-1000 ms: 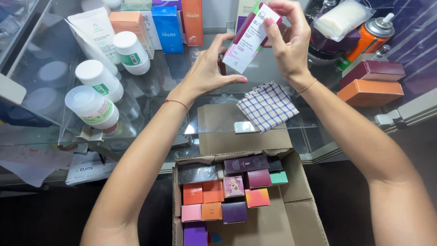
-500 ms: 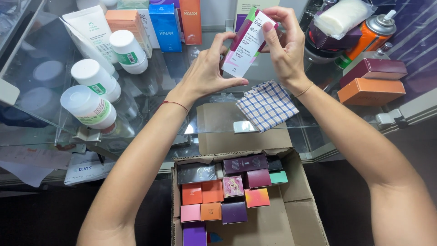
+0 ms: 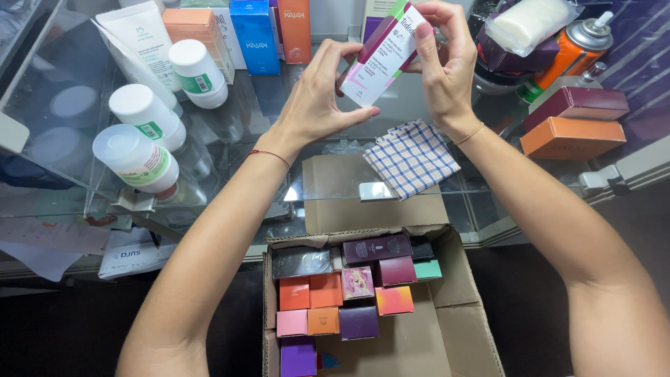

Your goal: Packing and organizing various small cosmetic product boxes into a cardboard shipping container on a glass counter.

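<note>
Both hands up over the glass desk (image 3: 63, 132), holding one white-and-maroon box (image 3: 382, 53) between them. Left hand (image 3: 322, 98) closed on its lower end, thumb underneath, fingers wrapped behind. Right hand (image 3: 443, 66) pinching the upper end, fingertips on the top edge. Box is tilted, in the air, touching nothing else.

Below my arms: open carton (image 3: 457, 279) on the floor side of the desk, roughly half filled. Small boxes packed upright in rows in its left and middle part – orange, pink, purple, maroon, one teal. Right side and front of the carton are bare cardboard.

On the desk: three white bottles (image 3: 143, 115) lying to the left, a row of tall boxes at the back including a blue box (image 3: 255, 35), a checked cloth (image 3: 412, 157) just under my right wrist, a spray can (image 3: 569, 49) and two flat boxes on the right.

Judgement: sorting is mid-way. Plenty of stock in the carton, several items out on the desk, this one in hand.
</note>
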